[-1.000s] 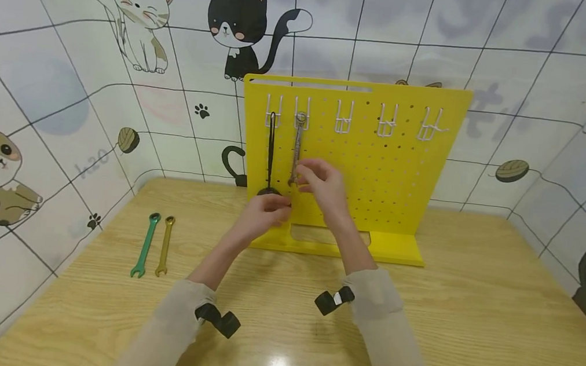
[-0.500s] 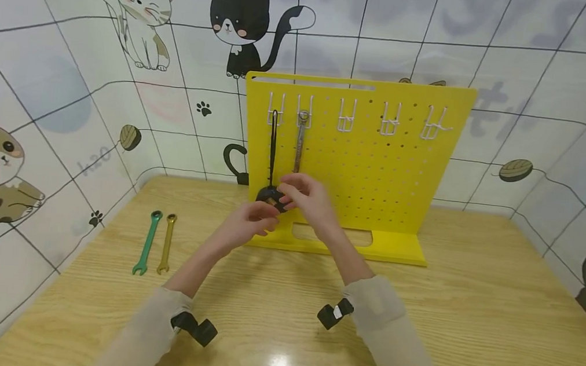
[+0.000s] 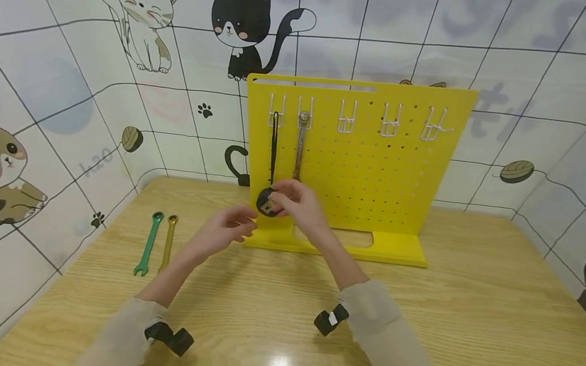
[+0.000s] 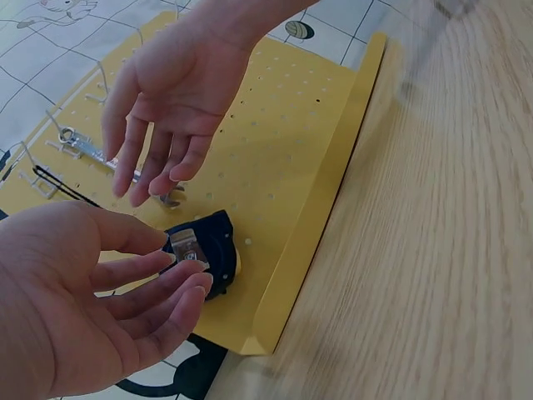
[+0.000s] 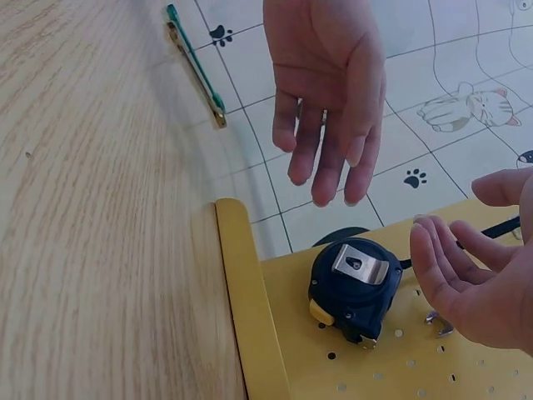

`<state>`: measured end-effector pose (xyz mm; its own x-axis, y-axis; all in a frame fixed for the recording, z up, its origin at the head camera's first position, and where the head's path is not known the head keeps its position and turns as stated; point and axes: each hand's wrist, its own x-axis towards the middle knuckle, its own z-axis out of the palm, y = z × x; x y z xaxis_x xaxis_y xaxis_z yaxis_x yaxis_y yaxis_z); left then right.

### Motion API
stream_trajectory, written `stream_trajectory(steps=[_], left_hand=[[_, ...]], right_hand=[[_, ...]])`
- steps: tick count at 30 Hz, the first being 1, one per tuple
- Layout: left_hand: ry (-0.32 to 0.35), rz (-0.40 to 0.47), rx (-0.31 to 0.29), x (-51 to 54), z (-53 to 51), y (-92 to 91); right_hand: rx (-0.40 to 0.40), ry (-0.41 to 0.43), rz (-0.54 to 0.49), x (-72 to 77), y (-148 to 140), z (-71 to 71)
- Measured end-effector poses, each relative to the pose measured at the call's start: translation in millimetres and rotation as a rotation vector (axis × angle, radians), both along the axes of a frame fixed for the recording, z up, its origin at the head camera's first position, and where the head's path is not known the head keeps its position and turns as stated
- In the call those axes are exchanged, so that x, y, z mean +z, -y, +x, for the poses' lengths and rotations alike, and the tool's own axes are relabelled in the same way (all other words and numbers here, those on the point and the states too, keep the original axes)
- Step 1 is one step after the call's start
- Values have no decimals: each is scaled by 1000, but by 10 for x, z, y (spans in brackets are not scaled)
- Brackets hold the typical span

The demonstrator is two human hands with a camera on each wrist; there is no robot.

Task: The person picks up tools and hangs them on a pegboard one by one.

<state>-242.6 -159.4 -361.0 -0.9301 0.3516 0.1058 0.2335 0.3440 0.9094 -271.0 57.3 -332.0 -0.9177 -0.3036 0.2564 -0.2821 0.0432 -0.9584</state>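
A black tape measure (image 3: 264, 202) with a metal belt clip hangs by its strap (image 3: 273, 146) from the leftmost hook of a yellow pegboard (image 3: 371, 181). My right hand (image 3: 302, 208) is beside it, fingers loosely bent; in the right wrist view a small gap shows between that hand (image 5: 479, 279) and the tape measure (image 5: 354, 283). Lower and to the left, my left hand (image 3: 219, 232) is held in the air with relaxed fingers, holding nothing. A silver combination wrench (image 3: 300, 149) hangs from the second hook, its lower end hidden behind my right hand.
Three more white wire hooks (image 3: 347, 118) line the pegboard's top to the right. On the wooden table (image 3: 470, 315) at left lie a green wrench (image 3: 148, 246) and a gold wrench (image 3: 168, 242), partly covered by my left forearm. Cat-patterned walls (image 3: 180, 156) surround the table.
My right hand has moved down and left from the silver wrench to the tape measure. My left hand has drawn away from the tape measure, leftward and down.
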Motion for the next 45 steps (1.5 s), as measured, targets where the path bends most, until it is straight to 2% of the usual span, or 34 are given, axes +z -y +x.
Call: stream_trajectory(steps=[9, 21, 29, 33, 40, 45], left_hand=[[-19, -61, 53, -27, 112, 283], [-8, -65, 87, -38, 244, 566], [-36, -108, 130, -45, 328, 800], [-19, -124, 152, -62, 371, 902], [-10, -228, 226, -101, 457, 1074], [14, -226, 249, -116, 519, 1172]], right_hand=[[78, 42, 18, -86, 130, 13], [111, 69, 64, -160, 263, 76], [129, 94, 59, -227, 284, 74], [141, 102, 59, -265, 306, 63], [148, 122, 57, -282, 338, 65], [152, 130, 52, -259, 329, 59]])
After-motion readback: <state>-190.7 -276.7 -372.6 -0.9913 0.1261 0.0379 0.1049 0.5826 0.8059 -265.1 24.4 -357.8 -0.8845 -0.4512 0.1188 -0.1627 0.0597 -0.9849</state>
